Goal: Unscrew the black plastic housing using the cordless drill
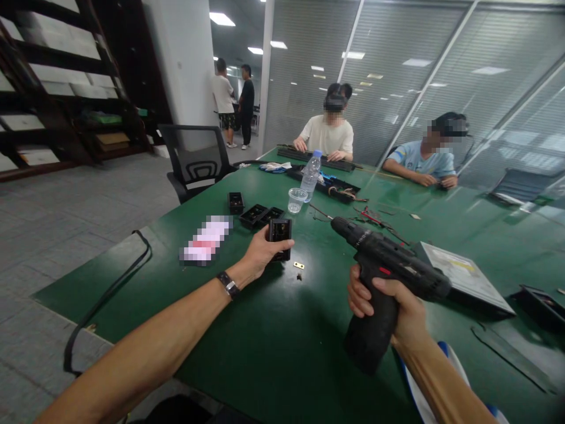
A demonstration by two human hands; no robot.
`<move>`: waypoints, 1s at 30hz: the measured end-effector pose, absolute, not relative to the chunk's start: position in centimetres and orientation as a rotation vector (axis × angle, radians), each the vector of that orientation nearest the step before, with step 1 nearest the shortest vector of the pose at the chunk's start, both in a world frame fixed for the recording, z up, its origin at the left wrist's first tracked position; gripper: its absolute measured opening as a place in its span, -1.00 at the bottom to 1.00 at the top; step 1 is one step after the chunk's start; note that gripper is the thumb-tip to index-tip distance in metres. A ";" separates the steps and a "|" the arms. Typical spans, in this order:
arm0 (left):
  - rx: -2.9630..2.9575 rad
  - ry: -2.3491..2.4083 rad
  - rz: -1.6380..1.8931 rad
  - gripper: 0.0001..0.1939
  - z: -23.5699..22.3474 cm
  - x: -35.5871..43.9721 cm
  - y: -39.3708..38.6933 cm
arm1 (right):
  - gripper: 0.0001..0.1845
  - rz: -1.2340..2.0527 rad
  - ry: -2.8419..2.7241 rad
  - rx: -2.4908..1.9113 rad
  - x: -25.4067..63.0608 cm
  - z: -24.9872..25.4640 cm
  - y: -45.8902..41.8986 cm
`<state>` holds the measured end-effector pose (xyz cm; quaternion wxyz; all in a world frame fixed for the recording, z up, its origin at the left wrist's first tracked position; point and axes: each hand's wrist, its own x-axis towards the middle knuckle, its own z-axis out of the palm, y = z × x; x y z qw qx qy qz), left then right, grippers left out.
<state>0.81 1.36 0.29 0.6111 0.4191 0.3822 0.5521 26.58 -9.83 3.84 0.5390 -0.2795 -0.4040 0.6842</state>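
My left hand (260,254) grips a small black open-topped plastic box (281,235) by its side, just over the green table. My right hand (388,300) is wrapped round the handle of a black cordless drill (384,253), its long thin bit pointing away to the left. On the table by the held box lie a small brass-coloured plate (299,265) with two holes and a tiny dark piece (299,276) that I cannot make out. Behind my left hand stand several similar black boxes (253,216).
A clear plastic cup (296,201) and a water bottle (312,174) stand mid-table. Red and dark wires (375,218) lie beyond the drill. A flat metal case (463,280) is at right, a phone (206,240) at left. Two people (331,132) sit across the table.
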 end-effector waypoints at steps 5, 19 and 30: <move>0.961 0.926 1.344 -0.47 0.2 0.2 2.3 | -0.73 1.679 -1.100 -0.715 25.7 3.7 -11.8; 0.966 0.940 1.341 -0.52 0.4 0.4 2.3 | -0.75 1.585 -1.391 -0.982 24.2 3.3 -12.7; 0.993 0.950 1.318 -0.58 0.7 0.6 2.0 | -0.85 1.574 -1.339 -1.019 23.6 4.5 -12.9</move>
